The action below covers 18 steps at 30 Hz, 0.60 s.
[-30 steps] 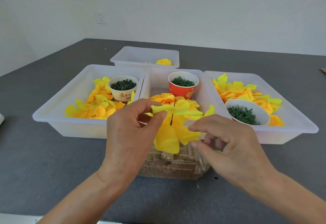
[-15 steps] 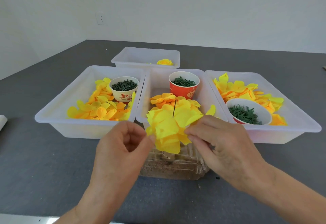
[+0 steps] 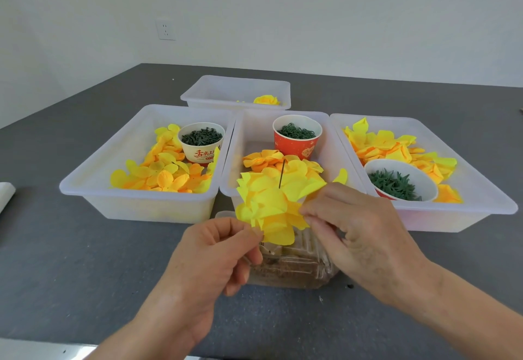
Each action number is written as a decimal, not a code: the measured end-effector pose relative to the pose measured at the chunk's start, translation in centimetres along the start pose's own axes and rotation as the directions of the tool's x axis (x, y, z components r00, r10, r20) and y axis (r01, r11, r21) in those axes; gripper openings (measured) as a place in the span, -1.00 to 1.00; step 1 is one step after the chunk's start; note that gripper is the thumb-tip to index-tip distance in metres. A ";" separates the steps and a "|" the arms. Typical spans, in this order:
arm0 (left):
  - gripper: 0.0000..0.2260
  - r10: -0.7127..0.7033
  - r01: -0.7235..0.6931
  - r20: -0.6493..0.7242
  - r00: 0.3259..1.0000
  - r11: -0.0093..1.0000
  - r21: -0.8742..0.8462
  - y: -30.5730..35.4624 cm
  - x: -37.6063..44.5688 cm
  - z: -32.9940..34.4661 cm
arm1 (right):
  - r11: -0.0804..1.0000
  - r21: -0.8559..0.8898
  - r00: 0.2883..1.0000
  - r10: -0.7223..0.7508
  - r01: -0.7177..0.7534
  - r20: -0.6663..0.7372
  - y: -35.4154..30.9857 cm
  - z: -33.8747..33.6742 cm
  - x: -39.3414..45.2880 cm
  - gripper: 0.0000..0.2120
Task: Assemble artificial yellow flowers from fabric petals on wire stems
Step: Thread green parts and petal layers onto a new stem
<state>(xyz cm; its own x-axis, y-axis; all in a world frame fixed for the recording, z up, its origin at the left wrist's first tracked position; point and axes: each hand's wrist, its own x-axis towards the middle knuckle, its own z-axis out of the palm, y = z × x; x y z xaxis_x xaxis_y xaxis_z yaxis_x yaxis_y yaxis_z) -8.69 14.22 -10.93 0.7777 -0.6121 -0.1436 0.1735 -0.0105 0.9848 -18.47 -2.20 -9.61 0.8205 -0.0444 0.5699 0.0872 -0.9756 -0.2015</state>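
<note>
Several petals are threaded on the wire [image 3: 282,174], forming a half-built flower [image 3: 271,204] in front of the middle tray [image 3: 336,158]. Left hand [image 3: 218,257] pinches its lower edge; right hand [image 3: 359,235] pinches its right side. One finished bloom [image 3: 266,100] lies in the tray behind (loose petals [image 3: 158,172] remain left of the middle tray), so most work remains.
</note>
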 end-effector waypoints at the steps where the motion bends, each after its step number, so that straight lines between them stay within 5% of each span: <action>1: -0.77 0.005 -0.005 -0.007 1.000 1.000 0.002 0.0 0.1 0.0 | 1.000 0.000 1.000 -0.001 0.001 0.002 0.0 0.1 0.0 -0.90; 18: -0.75 0.005 -0.006 -0.035 0.999 1.000 -0.013 -0.3 0.9 -0.3 | 0.963 -0.232 0.987 -0.152 0.133 -0.062 1.0 1.2 0.4 -0.86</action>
<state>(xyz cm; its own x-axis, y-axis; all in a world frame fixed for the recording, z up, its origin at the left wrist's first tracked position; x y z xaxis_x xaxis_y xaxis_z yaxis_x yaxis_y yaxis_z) -7.87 13.93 -11.35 0.7994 -0.5839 -0.1419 0.1773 0.0036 0.9842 -17.43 -2.99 -10.55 0.7611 0.0907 0.6422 0.0620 -0.9958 0.0671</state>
